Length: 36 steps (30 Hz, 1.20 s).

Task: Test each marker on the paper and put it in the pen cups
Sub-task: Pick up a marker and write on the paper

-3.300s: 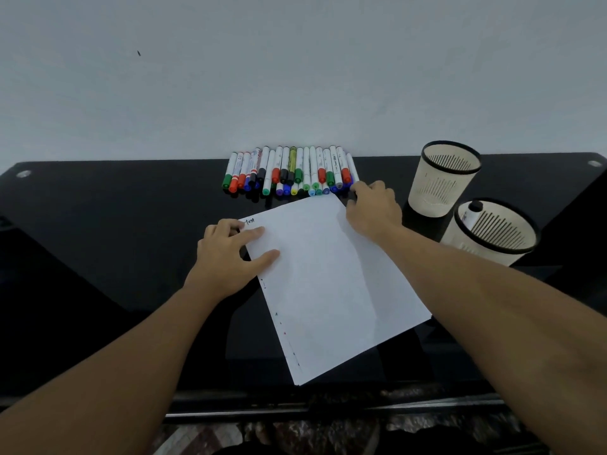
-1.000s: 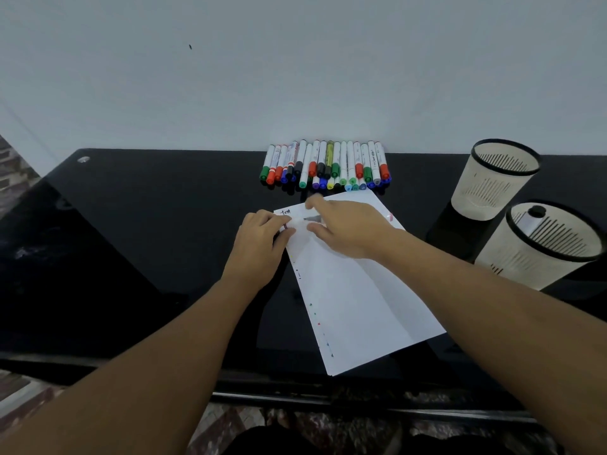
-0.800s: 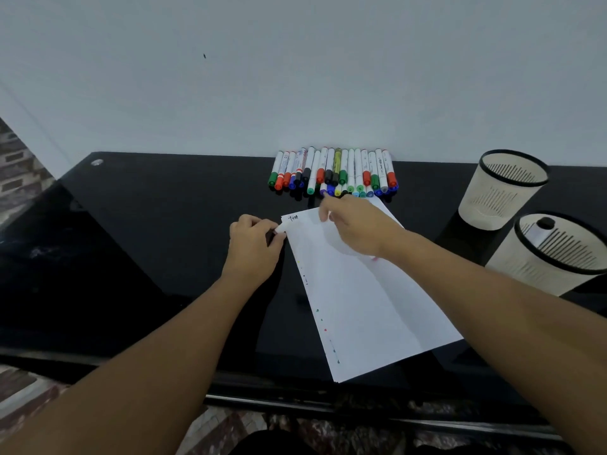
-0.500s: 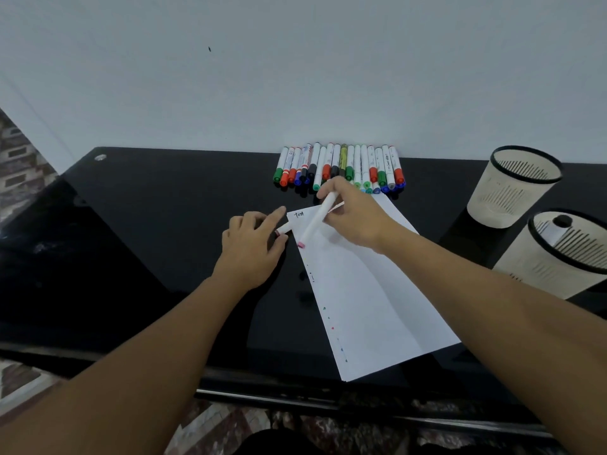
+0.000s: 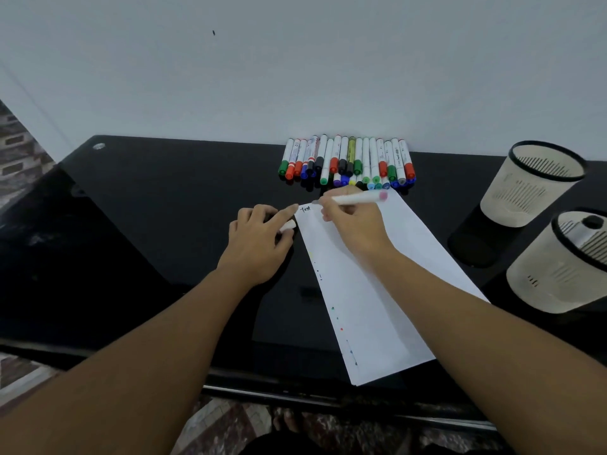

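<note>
A white sheet of paper (image 5: 371,290) lies slanted on the black table, with small coloured marks down its left edge. My right hand (image 5: 354,224) grips a white marker with a pink end (image 5: 358,199), its tip at the paper's top left corner. My left hand (image 5: 259,238) rests on the table beside that corner, holding a small white cap (image 5: 287,225) in its fingers, its forefinger stretched out to the paper's corner. A row of several capped markers (image 5: 348,162) lies against the wall. Two white pen cups stand at the right: the far cup (image 5: 528,188) and the near cup (image 5: 558,277) with one black-capped marker (image 5: 588,229) inside.
The black glass table (image 5: 164,224) stretches left of the paper and ends at a front edge near my body. A white wall rises right behind the marker row. Patterned floor shows below the table.
My right hand picked a pink marker from the row's side and brought it to the paper. The cap came off into my left hand. The marker turned, its tip now at the top corner.
</note>
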### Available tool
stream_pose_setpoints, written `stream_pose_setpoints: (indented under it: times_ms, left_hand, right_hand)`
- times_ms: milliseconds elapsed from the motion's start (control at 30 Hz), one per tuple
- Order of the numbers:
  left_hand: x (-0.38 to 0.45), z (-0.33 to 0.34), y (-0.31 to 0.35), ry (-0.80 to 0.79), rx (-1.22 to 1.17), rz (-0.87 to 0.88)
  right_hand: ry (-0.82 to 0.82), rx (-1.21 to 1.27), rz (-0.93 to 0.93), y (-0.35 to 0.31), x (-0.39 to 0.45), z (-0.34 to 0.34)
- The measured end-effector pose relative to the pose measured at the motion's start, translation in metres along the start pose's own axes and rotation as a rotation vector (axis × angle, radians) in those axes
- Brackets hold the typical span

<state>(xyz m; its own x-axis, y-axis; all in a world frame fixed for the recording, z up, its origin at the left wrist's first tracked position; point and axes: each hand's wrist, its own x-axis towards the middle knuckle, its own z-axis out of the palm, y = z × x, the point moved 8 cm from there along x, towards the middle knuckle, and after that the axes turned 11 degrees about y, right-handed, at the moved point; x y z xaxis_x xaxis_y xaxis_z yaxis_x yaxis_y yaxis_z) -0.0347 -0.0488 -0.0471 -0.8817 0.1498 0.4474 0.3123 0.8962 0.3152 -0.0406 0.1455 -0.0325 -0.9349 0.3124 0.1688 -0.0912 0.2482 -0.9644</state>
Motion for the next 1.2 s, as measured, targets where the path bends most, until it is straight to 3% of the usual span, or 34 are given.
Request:
stream_pose_setpoints:
  times_ms: [167,500,1200]
  left_hand:
    - [0.000,0.004,-0.003,-0.024,0.001,-0.021]
    - [0.001,0.002,-0.004,-0.024,0.005,-0.028]
    - [0.001,0.002,-0.004,-0.015,0.003,-0.034]
  right_hand:
    - [-0.047,0.009,0.015,0.002,0.001,0.004]
    - [-0.141,-0.215,-0.054,0.000,-0.006,0.021]
    - [-0.122,-0.297,-0.100,0.000,-0.005,0.021]
